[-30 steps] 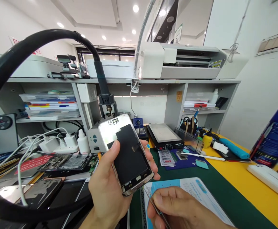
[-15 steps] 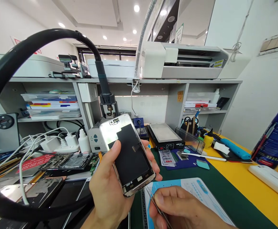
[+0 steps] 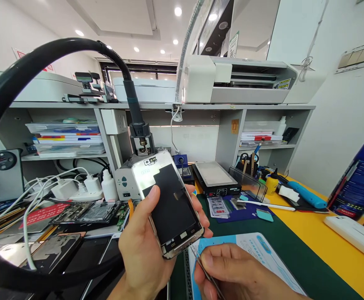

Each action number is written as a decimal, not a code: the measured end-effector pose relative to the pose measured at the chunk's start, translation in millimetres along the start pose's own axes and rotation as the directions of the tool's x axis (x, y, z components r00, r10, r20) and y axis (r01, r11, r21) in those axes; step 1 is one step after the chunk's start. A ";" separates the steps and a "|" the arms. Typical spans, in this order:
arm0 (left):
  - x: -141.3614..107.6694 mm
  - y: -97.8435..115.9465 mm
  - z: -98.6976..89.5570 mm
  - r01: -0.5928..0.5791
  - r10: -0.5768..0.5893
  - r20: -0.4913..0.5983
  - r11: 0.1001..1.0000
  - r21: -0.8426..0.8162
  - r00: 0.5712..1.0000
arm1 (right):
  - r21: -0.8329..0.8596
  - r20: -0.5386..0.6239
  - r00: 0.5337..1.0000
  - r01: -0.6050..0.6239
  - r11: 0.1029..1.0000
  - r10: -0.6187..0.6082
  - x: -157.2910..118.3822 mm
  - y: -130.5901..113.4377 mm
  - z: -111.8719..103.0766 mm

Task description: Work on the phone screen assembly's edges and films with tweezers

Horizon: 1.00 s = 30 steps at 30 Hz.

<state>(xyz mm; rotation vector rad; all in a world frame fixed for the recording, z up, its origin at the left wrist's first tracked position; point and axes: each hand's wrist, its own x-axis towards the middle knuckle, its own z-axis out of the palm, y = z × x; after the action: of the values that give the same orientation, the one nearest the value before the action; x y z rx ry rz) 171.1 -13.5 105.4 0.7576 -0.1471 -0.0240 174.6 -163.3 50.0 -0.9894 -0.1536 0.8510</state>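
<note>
My left hand point(image 3: 147, 233) grips a phone screen assembly point(image 3: 172, 204), its back turned toward me. The panel is tilted, with a shiny silver upper part, a black film below and small connectors along the bottom edge. My thumb presses on its left side while the fingers wrap the right edge. In my right hand point(image 3: 228, 266), thin metal tweezers point(image 3: 207, 275) are pinched between thumb and forefinger. Their tips are by the panel's lower right corner; whether they touch it I cannot tell. Below both hands lies a blue and white printed sheet point(image 3: 250, 254).
A thick black hose point(image 3: 76, 48) arches across the left side. Several phone parts point(image 3: 85, 212) and white charging cables point(image 3: 41, 196) crowd the left. Behind stand a heating plate point(image 3: 216, 175) and a soldering station point(image 3: 182, 162). A yellow bottle point(image 3: 272, 183) is at right.
Almost nothing differs. The view has shifted very slightly, and the phone screen assembly sits a touch lower and to the right. Both hands keep the same grip.
</note>
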 end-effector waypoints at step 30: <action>2.6 -11.1 6.4 -0.042 0.061 -0.234 0.995 0.088 0.970 | -0.492 -0.204 0.945 0.125 0.861 -0.254 1.1 4.3 4.0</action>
<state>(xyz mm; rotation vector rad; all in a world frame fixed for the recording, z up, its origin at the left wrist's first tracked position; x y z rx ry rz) 173.1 -26.1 102.7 0.8328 0.0596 0.1223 171.0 -158.7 48.7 -1.5133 -0.2363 0.4944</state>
